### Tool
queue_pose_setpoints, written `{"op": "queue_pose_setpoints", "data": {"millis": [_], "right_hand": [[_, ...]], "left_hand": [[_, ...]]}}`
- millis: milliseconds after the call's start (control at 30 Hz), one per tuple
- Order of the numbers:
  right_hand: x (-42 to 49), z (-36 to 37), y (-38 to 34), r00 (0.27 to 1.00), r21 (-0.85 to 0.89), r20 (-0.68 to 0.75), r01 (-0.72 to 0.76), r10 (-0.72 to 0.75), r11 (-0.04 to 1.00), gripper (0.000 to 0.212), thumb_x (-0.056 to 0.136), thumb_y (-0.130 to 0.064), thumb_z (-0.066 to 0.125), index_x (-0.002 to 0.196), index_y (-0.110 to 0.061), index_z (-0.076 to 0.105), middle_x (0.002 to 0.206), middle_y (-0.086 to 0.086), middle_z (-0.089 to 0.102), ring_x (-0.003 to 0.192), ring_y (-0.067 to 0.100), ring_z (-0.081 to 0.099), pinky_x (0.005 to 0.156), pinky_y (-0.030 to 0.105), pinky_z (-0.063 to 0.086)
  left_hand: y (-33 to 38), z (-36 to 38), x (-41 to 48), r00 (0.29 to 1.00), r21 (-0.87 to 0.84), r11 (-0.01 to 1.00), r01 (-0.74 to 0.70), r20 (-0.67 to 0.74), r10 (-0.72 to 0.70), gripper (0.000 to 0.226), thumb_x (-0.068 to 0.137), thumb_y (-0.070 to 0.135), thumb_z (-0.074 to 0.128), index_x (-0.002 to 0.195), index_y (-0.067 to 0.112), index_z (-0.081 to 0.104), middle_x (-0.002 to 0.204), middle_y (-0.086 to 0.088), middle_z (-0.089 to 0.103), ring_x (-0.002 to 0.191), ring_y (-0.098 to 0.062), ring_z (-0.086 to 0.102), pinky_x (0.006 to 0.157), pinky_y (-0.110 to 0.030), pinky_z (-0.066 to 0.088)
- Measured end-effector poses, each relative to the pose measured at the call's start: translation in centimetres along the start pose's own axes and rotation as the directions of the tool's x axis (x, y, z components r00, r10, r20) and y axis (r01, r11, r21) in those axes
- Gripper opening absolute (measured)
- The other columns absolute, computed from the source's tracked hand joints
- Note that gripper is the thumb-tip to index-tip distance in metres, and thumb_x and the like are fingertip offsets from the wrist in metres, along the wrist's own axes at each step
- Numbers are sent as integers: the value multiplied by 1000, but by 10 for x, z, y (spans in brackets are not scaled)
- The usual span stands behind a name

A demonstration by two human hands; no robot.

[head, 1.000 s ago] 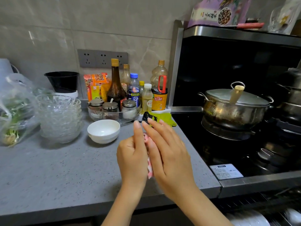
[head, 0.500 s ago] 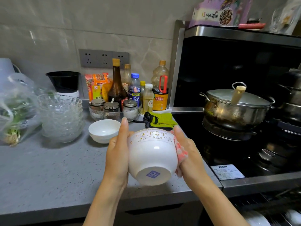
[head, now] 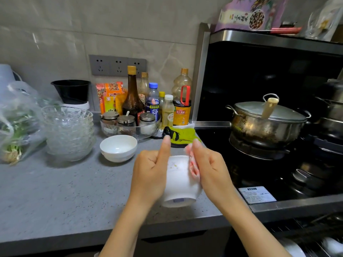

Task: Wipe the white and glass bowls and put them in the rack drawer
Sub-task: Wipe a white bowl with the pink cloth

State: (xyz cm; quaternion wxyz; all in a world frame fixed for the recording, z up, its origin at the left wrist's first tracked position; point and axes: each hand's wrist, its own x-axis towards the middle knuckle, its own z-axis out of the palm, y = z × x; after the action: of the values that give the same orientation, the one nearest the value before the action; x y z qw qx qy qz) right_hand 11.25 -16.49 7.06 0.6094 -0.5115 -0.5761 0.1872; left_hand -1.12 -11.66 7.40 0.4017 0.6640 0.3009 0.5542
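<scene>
holding a white ceramic bowl with a faint gold pattern (head: 179, 184) in mid-air over the front part of the grey speckled countertop (head: 55, 191), tipped, foot ring with a blue mark toward the camera. gripping its left wall with the left hand (head: 150, 175), fingers curled against it, thumb straight up along the rim. pressing a pink-and-white cloth (head: 193, 166) onto its right wall with the right hand (head: 211, 173), fingers curled round the cloth, thumb raised. behind the hands, upright on the counter and apart from them: a small plain white bowl (head: 118, 148), and just left of it, not touching, a stack of clear cut-glass bowls (head: 68, 132). beyond the held bowl, a green-and-black piece of fabric (head: 183, 136) lying at the counter's right end beside the black hob. on the hob, a lidded steel pot (head: 265, 123). at the lower right corner, below the hob, part of a wire rack (head: 319, 246) with white dishes, blurred.
</scene>
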Motion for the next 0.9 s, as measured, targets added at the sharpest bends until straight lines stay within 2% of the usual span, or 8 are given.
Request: {"op": "queue_pose_setpoints", "data": {"millis": [133, 233, 333, 467, 533, 633, 767, 900], "right_hand": [[-14, 10, 4, 1000, 37, -14, -19, 20, 999, 52, 92, -58, 29, 128, -32, 56, 127, -16, 60, 121, 1, 53, 103, 33, 42], [-22, 25, 3, 972, -398, 3, 216, -235, 891, 50, 99, -52, 22, 141, -34, 41, 148, -19, 39, 140, 2, 29, 114, 38, 29], [-19, 29, 6, 901, -671, 45, 348, -432, 654, 49, 103, -43, 20, 139, -24, 48, 145, -9, 46, 140, 9, 33, 110, 38, 33], [-11, 16, 7, 982, -203, -71, 159, -176, 966, 47, 96, -52, 26, 133, -37, 51, 137, -19, 52, 131, 2, 44, 109, 38, 38], [-10, 13, 9, 995, 31, -95, 28, -25, 999, 48, 94, -54, 26, 131, -39, 52, 133, -27, 52, 128, -3, 45, 110, 40, 37], [-15, 20, 0, 986, -125, -98, 123, -136, 985, 43, 98, -47, 26, 134, -38, 49, 140, -22, 47, 134, -1, 38, 113, 38, 33], [-14, 25, -1, 916, -607, 11, 324, -400, 726, 45, 101, -40, 26, 136, -27, 52, 143, -11, 47, 139, 7, 33, 113, 35, 31], [-7, 17, -4, 965, -207, -73, 232, -251, 950, 40, 99, -38, 31, 120, -28, 64, 127, -12, 61, 125, 7, 50, 104, 30, 40]], "left_hand": [[-5, 7, -1, 959, -235, 957, 171, -182, -216, 55, 93, 48, 42, 65, 3, 53, 56, -14, 46, 50, -20, 48, 51, -27, 33], [-8, 14, -3, 941, -189, 969, 158, -267, -206, 61, 85, 60, 38, 51, 11, 48, 49, -11, 43, 49, -21, 42, 53, -32, 32], [-6, 21, -8, 944, -158, 975, 154, -269, -193, 66, 80, 66, 34, 36, 18, 43, 36, -1, 41, 39, -21, 42, 48, -35, 33], [-5, 21, -10, 926, -249, 952, 179, -284, -248, 67, 87, 62, 36, 60, 2, 51, 58, -14, 50, 53, -24, 49, 56, -36, 36], [-3, 18, -8, 908, -319, 926, 204, -292, -301, 52, 95, 53, 37, 74, 9, 55, 67, -13, 52, 59, -22, 52, 58, -32, 38], [0, 17, -7, 912, -316, 927, 203, -283, -297, 52, 95, 51, 37, 70, 9, 54, 60, -12, 52, 51, -17, 53, 51, -26, 38], [1, 20, -11, 955, -177, 978, 112, -252, -154, 68, 82, 61, 35, 45, 6, 51, 43, -12, 49, 44, -19, 49, 47, -30, 38], [2, 17, -10, 947, -297, 938, 179, -205, -246, 65, 78, 61, 44, 63, -1, 53, 58, -16, 49, 54, -21, 50, 57, -33, 38]]}}
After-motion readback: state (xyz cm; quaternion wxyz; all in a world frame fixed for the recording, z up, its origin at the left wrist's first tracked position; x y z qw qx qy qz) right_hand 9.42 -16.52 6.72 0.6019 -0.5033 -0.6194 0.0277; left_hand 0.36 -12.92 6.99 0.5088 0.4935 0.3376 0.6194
